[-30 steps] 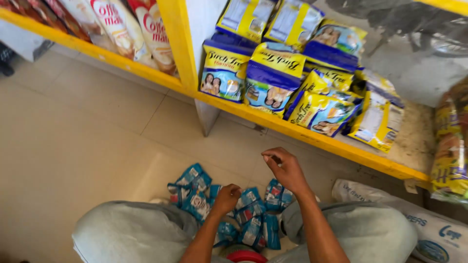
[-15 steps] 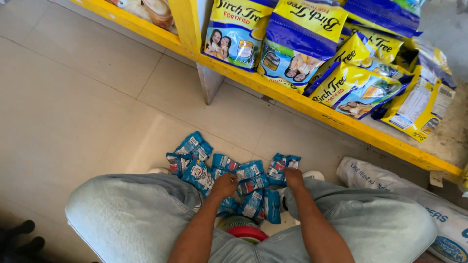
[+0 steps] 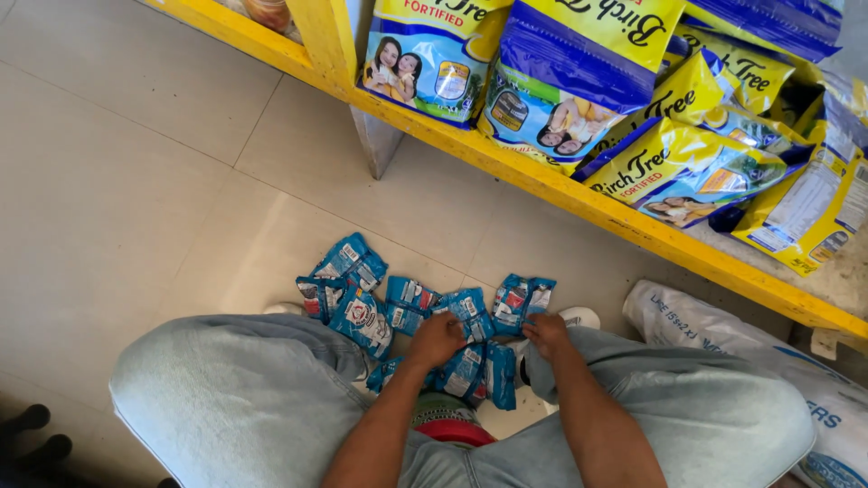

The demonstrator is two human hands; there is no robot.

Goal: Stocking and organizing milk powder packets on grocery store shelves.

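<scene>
Blue sachets with red-and-white marks lie on beige floor tiles, below a yellow shelf holding yellow-and-blue bags; the jeans are pale blue.

**Shelf, floor and sack around the crouched figure**

A yellow-painted shelf edge is seen running diagonally from the upper left to the right edge of the frame. On it, large yellow-and-blue plastic pouches are stacked, some upright, some tipped over at the upper right. A grey shelf leg is set on the beige tiled floor. A white woven sack is laid at the lower right, under the shelf. Light blue jeans fill the bottom of the frame.
</scene>
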